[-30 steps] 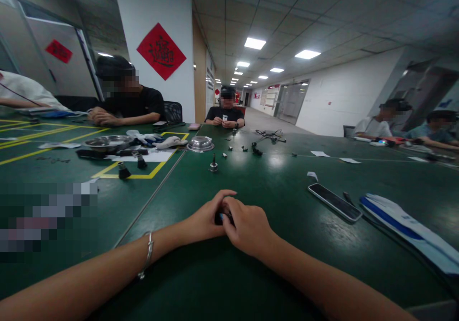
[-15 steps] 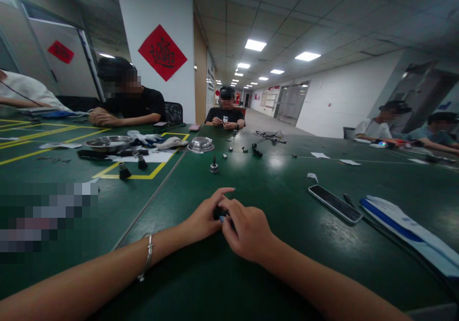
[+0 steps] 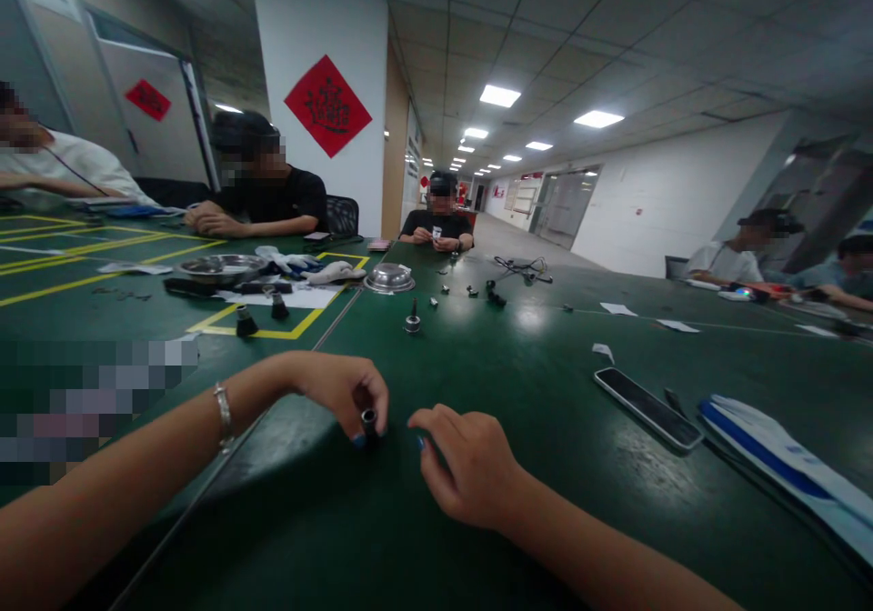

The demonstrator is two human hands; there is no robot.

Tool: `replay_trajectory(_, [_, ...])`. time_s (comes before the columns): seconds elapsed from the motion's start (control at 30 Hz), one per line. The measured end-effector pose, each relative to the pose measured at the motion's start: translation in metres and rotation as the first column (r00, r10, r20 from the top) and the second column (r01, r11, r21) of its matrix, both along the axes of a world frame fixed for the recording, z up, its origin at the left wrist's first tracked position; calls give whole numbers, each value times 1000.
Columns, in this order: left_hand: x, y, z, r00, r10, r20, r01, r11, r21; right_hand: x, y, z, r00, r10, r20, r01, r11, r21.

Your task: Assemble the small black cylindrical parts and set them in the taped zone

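My left hand (image 3: 341, 387) points down over the green table, thumb and fingers closed around a small black cylindrical part (image 3: 369, 418). A round ring with a dark centre shows on top of that part; its lower end is near or on the tabletop, and I cannot tell whether it touches. To the right, my right hand (image 3: 470, 461) rests low over the table with thumb and index finger apart and nothing visible between them. Beyond both hands stands a small metal part with a dark upright stem (image 3: 412, 322).
Left of centre lie two black fittings (image 3: 245, 322), white gloves (image 3: 327, 273) and a metal bowl (image 3: 222, 268). An upturned metal dish (image 3: 389, 278) and several small black parts (image 3: 495, 293) sit farther back. A phone (image 3: 647, 409) lies right. People sit around the table.
My hands were together around a dark part. They have now separated: the left has moved left and down with the black part, and the right has let go. The view has shifted slightly.
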State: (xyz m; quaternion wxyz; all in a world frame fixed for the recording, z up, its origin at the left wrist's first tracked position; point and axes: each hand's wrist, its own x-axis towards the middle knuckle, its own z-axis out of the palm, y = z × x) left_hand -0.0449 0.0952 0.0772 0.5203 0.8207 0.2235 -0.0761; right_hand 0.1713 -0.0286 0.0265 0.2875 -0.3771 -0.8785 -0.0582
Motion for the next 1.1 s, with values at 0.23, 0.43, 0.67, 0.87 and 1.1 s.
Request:
replay_trajectory(0.23, [-53, 47, 5, 825, 562, 63, -440, 568, 695, -1, 1, -3, 998, 65, -19, -65, 997, -30])
replay_trajectory(0.43, [-73, 43, 1, 633, 749, 193, -435, 139, 889, -1, 1, -4, 996, 84, -3, -84, 996, -27])
replay_trajectory(0.67, [-94, 36, -9, 605, 752, 264, -256, -131, 958, -1, 0, -4, 994, 109, 14, -109, 993, -45])
replay_trajectory(0.87, [-101, 78, -31, 524, 793, 310, -74, -320, 945, -2, 3, -5, 994, 112, 6, -112, 994, -11])
replay_trajectory(1.1, [-110, 101, -40, 553, 785, 279, -17, -324, 946, -2, 5, -6, 994, 110, 17, -110, 994, -2])
